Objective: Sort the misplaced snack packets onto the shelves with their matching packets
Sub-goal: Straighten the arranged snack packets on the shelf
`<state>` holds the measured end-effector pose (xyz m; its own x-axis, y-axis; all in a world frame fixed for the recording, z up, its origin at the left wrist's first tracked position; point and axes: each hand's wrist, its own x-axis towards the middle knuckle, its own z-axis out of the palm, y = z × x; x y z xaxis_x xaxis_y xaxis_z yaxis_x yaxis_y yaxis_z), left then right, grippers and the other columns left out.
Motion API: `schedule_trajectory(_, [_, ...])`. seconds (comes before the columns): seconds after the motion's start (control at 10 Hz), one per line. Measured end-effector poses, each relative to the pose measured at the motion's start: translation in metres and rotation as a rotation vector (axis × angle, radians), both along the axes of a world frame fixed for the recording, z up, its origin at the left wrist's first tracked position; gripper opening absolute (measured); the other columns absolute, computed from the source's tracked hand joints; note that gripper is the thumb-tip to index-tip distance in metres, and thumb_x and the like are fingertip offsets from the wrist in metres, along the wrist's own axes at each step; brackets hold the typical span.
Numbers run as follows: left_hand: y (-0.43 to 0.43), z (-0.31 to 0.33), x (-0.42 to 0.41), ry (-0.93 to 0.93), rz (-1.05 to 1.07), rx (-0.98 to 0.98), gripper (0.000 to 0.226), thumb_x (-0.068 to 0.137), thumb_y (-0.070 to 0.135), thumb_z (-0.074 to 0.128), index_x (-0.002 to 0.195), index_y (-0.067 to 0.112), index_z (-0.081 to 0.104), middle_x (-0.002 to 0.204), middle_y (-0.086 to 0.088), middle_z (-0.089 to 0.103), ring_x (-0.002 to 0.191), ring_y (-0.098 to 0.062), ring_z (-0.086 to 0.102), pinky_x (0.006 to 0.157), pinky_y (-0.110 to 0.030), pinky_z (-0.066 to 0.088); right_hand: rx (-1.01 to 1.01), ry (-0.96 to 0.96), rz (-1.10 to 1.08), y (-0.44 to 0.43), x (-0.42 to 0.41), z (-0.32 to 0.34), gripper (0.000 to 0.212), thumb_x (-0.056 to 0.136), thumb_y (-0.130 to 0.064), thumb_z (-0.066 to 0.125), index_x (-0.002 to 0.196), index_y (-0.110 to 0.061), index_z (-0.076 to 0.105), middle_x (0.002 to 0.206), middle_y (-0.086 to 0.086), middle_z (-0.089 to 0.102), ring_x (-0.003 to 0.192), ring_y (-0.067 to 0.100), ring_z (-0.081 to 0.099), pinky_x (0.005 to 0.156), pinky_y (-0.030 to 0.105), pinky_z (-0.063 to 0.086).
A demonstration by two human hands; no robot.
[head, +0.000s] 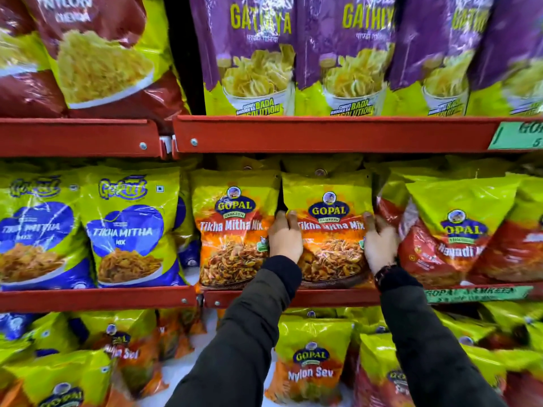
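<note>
An orange and yellow Tikha Mitha Mix packet stands upright on the middle red shelf. My left hand grips its left edge and my right hand grips its right edge. A matching Tikha Mitha Mix packet stands right beside it on the left. To the right lean red and yellow Navadi Mix packets, touching my right hand.
Blue Tikha Mitha packets fill the middle shelf's left part. Purple Gathiya packets line the top shelf, maroon Nylon Sev bags to their left. The lower shelf holds a Nylon Sev packet and others.
</note>
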<state>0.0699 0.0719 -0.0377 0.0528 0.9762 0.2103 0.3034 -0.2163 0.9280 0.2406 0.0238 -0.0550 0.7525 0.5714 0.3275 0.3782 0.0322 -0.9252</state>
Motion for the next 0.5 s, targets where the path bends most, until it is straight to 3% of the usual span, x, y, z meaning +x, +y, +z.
schedule_trajectory(0.1, [0.001, -0.001, 0.005, -0.005, 0.04, 0.064, 0.039, 0.105, 0.03, 0.035, 0.112, -0.004, 0.055, 0.084, -0.014, 0.059, 0.069, -0.032, 0.056, 0.06, -0.026, 0.027, -0.022, -0.011, -0.019, 0.008, 0.004, -0.01, 0.038, 0.102, -0.037, 0.049, 0.106, -0.006, 0.07, 0.089, 0.02, 0.069, 0.083, 0.029, 0.059, 0.074, 0.032, 0.037])
schedule_trajectory(0.2, [-0.001, 0.0, 0.006, -0.011, 0.05, 0.033, 0.041, 0.105, 0.032, 0.034, 0.122, -0.001, 0.053, 0.091, -0.012, 0.061, 0.092, -0.037, 0.062, 0.067, -0.026, 0.031, -0.022, -0.016, -0.025, 0.009, 0.006, -0.014, 0.04, 0.102, -0.041, 0.047, 0.097, -0.007, 0.069, 0.075, 0.011, 0.061, 0.077, 0.027, 0.055, 0.071, 0.032, 0.036])
schedule_trajectory(0.3, [-0.011, 0.003, -0.001, -0.071, -0.038, -0.036, 0.052, 0.104, 0.041, 0.032, 0.145, 0.01, 0.038, 0.104, -0.013, 0.066, 0.09, -0.03, 0.064, 0.069, -0.025, 0.039, -0.036, -0.046, -0.043, -0.003, 0.0, -0.007, 0.04, 0.103, -0.038, 0.047, 0.098, -0.006, 0.071, 0.068, 0.012, 0.058, 0.077, 0.035, 0.06, 0.066, 0.03, 0.032])
schedule_trajectory(0.4, [-0.023, 0.001, -0.014, -0.111, -0.063, -0.023, 0.055, 0.103, 0.044, 0.032, 0.151, 0.017, 0.029, 0.065, 0.003, 0.052, 0.051, -0.012, 0.049, 0.046, -0.021, 0.037, -0.051, -0.051, -0.112, -0.018, -0.011, -0.003, 0.041, 0.104, -0.036, 0.042, 0.125, -0.009, 0.065, 0.111, 0.026, 0.07, 0.107, 0.04, 0.063, 0.079, 0.034, 0.04])
schedule_trajectory(0.5, [-0.046, 0.001, -0.03, -0.174, -0.131, 0.006, 0.057, 0.102, 0.042, 0.037, 0.152, 0.016, 0.026, 0.107, -0.01, 0.068, 0.093, -0.022, 0.068, 0.079, -0.028, 0.056, -0.013, -0.079, -0.107, -0.042, -0.041, -0.001, 0.05, 0.105, -0.036, 0.041, 0.143, -0.005, 0.049, 0.143, 0.021, 0.055, 0.133, 0.036, 0.051, 0.108, 0.038, 0.038])
